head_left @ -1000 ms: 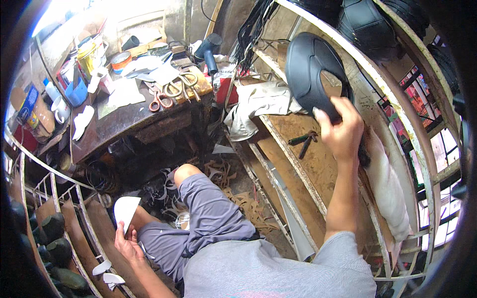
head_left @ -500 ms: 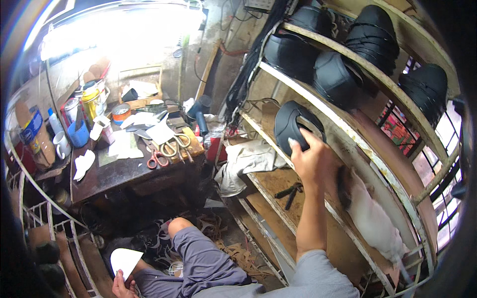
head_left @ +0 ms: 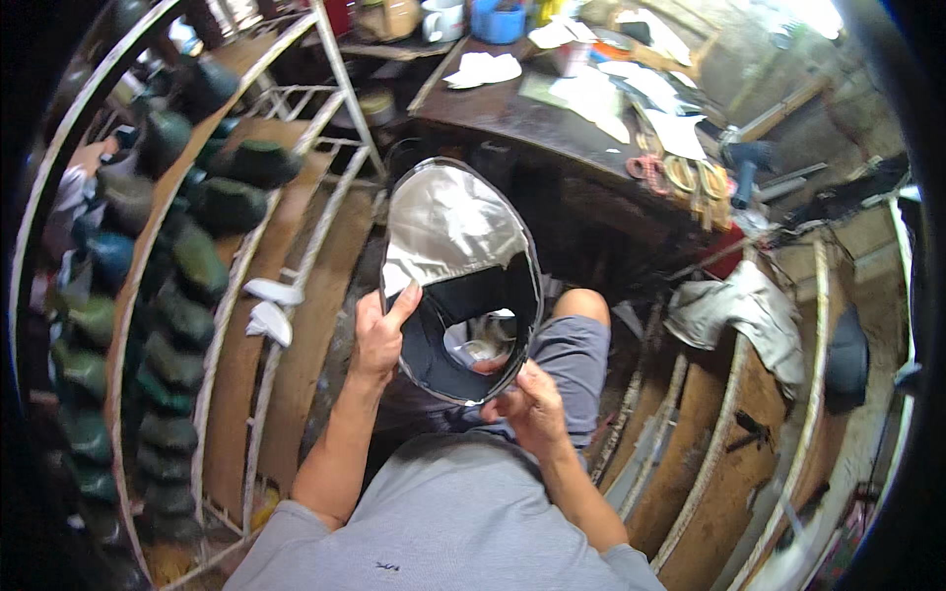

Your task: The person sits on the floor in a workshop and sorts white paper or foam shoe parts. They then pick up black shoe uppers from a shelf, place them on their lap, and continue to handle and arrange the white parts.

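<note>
A shoe upper is held before my lap, its hollow inside turned up toward me. Black lining covers its lower half around an opening, and a pale, glossy area fills the rounded far end. My left hand grips its left edge, thumb on top of the lining. At the near right edge, my right hand pinches the rim between thumb and fingers. Part of a finger shows through the opening.
Racks of dark shoe lasts stand on the left, with white pieces on a shelf. Ahead, a dark workbench bears scissors and white sheets. Right shelves hold a pale cloth, a black tool and a dark rounded piece.
The view has swung left and down. My right hand has left the black upper at the right shelf and come to my lap. Both hands now hold an upper, where my left held a white piece.
</note>
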A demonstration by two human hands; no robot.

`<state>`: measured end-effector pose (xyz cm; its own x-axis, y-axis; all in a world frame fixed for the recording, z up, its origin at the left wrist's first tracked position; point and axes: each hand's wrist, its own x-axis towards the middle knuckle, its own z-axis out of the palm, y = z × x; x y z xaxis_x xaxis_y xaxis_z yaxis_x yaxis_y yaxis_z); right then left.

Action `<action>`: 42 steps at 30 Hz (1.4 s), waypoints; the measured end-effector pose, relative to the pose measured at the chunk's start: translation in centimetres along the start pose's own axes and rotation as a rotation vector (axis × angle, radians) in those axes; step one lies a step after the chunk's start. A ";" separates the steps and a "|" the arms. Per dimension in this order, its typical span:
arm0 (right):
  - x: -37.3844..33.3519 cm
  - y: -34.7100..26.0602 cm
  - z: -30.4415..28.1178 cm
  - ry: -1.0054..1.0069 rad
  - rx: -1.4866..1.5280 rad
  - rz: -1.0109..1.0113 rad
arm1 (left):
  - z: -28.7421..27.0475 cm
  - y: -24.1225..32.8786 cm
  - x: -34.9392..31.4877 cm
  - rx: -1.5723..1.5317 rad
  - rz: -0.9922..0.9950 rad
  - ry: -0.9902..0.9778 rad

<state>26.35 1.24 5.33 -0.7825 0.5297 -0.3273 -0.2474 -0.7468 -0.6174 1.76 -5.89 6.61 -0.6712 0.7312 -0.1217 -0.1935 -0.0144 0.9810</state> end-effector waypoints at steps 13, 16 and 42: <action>6.9 4.2 -2.8 -0.013 -0.089 0.167 | -5.6 4.6 2.9 0.342 -0.308 -0.658; 7.1 4.2 -2.4 0.126 -0.157 -0.007 | -6.0 4.9 3.8 0.392 -0.321 -0.715; 8.8 1.9 -5.9 0.178 -0.478 -0.210 | -2.6 -3.9 -2.3 0.978 0.412 -0.091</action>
<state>22.37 6.82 -2.95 -0.6249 0.7388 -0.2522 -0.0682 -0.3735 -0.9251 2.20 -9.32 2.68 -0.4899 0.8438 0.2190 0.7223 0.2522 0.6440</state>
